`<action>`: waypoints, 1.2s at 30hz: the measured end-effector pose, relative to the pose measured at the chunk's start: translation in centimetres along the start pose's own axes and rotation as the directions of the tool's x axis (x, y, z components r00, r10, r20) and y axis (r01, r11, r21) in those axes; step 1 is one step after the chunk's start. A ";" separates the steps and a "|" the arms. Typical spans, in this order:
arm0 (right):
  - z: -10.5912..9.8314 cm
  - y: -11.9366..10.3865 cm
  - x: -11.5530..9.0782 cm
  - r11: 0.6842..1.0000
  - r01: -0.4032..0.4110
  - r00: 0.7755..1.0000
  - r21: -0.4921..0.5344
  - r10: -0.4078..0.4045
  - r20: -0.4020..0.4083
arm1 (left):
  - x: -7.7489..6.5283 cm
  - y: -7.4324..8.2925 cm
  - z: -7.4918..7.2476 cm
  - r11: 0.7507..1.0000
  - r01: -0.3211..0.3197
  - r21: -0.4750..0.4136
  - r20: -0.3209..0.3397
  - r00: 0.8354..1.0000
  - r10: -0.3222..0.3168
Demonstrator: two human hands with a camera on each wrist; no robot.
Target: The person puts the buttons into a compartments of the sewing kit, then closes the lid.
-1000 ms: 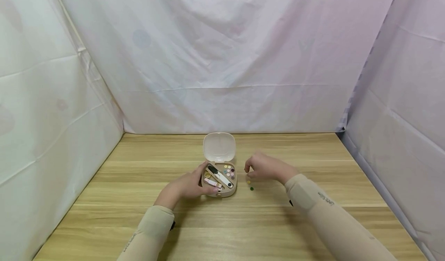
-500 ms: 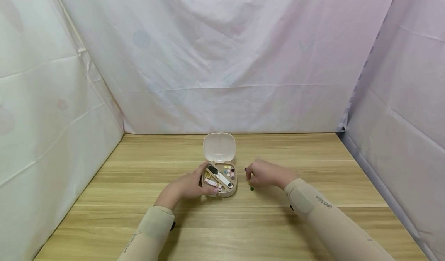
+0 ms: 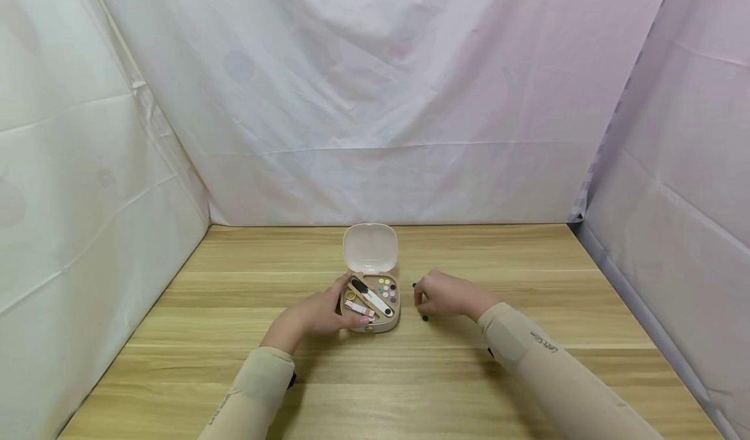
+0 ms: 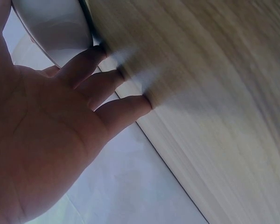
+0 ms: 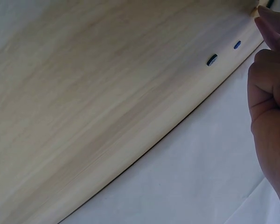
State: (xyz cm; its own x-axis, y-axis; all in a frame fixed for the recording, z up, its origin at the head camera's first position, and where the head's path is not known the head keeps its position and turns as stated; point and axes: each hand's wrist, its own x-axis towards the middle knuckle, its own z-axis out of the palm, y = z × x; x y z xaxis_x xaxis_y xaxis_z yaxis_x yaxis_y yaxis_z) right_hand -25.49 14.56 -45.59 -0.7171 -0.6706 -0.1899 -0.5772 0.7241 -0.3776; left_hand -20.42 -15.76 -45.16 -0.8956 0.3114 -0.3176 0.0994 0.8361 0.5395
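Note:
A small beige sewing box [image 3: 383, 327] stands with its lid raised on the wooden table. Thumb and forefinger of my left hand [image 3: 313, 311] span it, gripping its front and left side; the other fingers rest on the tabletop. Inside lie a black-and-white snipping tool [image 3: 373, 297], a gold ring-shaped thimble [image 3: 350, 295], a pink-and-white strip [image 3: 359, 308] and several small buttons [image 3: 385, 289]. To the right of the box, my right hand [image 3: 448, 295] pinches at the tabletop where a yellow button lay, its fingertips hiding it. A green button [image 3: 425, 318] lies just below that hand.
A dark blue button [image 3: 415, 285] lies beyond the right fingertips. In the right wrist view, two dark buttons [image 5: 212, 59] show on the wood. The raised lid [image 3: 370, 248] stands behind the box. White cloth [image 3: 375, 101] hangs at the back and both sides.
My right hand has come down toward the front and pinches where the yellow button lay, now covered. The left hand stays on the sewing box.

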 end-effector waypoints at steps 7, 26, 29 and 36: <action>0.1 0.0 0.0 1.000 -0.004 1.000 -0.001 0.004 -0.002 | 0.1 -0.2 0.0 1.000 -0.005 -0.003 0.001 1.000 0.005; 0.3 0.5 0.0 1.000 0.025 1.000 0.008 -0.025 -0.012 | 0.2 -0.3 -0.1 1.000 -0.001 0.004 0.005 1.000 0.001; 0.2 0.4 0.0 1.000 0.029 0.999 0.005 -0.029 -0.017 | 0.1 -0.2 -0.1 1.000 -0.003 0.000 0.007 1.000 0.003; 0.1 0.3 -0.3 1.000 0.008 1.000 0.006 -0.008 -0.010 | 0.0 -0.1 -0.1 1.000 0.006 -0.007 0.009 1.000 -0.006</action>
State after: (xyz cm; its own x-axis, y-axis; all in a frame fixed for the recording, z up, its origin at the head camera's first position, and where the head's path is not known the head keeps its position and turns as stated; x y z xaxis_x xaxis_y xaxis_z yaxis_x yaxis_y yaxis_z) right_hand -25.41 14.94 -45.70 -0.7161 -0.6750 -0.1779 -0.5808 0.7175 -0.3845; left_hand -20.46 -15.92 -45.13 -0.8923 0.3102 -0.3280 0.0907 0.8349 0.5429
